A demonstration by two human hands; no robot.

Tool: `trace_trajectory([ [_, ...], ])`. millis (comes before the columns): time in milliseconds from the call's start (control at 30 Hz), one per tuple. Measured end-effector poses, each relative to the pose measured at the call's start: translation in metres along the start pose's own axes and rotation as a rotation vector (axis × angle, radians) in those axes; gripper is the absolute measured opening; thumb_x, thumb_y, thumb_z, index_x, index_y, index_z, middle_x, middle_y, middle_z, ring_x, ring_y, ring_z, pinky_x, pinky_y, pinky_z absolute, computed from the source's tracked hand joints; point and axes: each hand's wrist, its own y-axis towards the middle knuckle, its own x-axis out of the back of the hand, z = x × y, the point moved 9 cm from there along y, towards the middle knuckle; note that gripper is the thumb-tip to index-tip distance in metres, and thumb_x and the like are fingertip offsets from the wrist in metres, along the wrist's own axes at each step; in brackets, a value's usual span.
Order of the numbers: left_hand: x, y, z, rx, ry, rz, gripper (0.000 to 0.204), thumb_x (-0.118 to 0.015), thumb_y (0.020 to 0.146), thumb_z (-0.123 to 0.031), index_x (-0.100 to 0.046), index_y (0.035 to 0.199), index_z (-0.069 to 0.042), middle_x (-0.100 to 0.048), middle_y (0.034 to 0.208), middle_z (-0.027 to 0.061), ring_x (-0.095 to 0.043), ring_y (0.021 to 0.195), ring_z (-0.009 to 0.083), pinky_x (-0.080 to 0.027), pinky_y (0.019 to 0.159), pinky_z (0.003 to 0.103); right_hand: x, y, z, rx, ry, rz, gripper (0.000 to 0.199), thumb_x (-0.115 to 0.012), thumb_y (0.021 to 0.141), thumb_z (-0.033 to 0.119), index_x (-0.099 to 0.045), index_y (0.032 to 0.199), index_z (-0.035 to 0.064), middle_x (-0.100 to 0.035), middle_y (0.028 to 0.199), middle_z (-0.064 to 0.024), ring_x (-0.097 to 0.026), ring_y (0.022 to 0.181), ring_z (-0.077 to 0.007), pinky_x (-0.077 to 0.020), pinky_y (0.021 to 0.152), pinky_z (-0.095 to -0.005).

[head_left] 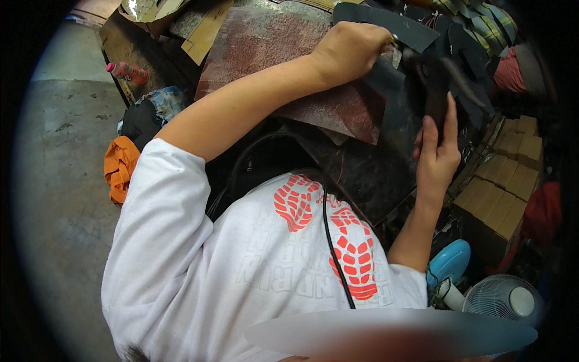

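Observation:
My left hand (356, 51) is closed in a fist above the work table's far side. A small pale bit shows at its fingertips, but what it grips is mostly hidden. To the right, my right hand (437, 151) pinches a dark flat piece (436, 99) between thumb and fingers; the piece is smeared by motion. Beyond both hands lie several dark grey cut sheet pieces (386, 27), partly stacked. Under my left forearm spreads a worn reddish-brown sheet (259, 45), with its corner near the table's front edge.
Brown cardboard boxes (497, 187) are stacked at right, above a white fan (503, 298) and a blue round object (449, 262). Plaid fabric pieces (494, 27) lie at the far right. A red bottle (128, 73) and orange cloth (120, 166) are at left.

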Motion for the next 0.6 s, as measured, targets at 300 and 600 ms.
trace_trajectory([
  [300,-0.027,-0.026,0.078,0.772,-0.731,0.045,0.016,-0.063,0.100,-0.012,-0.065,0.094,0.002,-0.070,0.080,0.0069,-0.068,0.070,0.0120,-0.055,0.065,0.026,-0.012,-0.021,-0.013,0.055,-0.312,0.031,0.055,-0.068,0.099,0.023,-0.051,0.151,0.0222,-0.074,0.112,-0.0216,-0.076,0.092,-0.0348,-0.0573,0.076,-0.0404],
  [600,-0.028,-0.021,0.077,0.661,-0.673,0.021,0.021,-0.071,0.096,-0.017,-0.071,0.103,0.003,-0.076,0.085,0.0095,-0.075,0.075,0.0129,-0.060,0.068,0.024,-0.010,-0.020,-0.015,0.032,-0.309,0.038,0.054,-0.067,0.100,0.024,-0.050,0.151,0.0228,-0.073,0.113,-0.0218,-0.076,0.094,-0.0352,-0.0573,0.075,-0.0412],
])
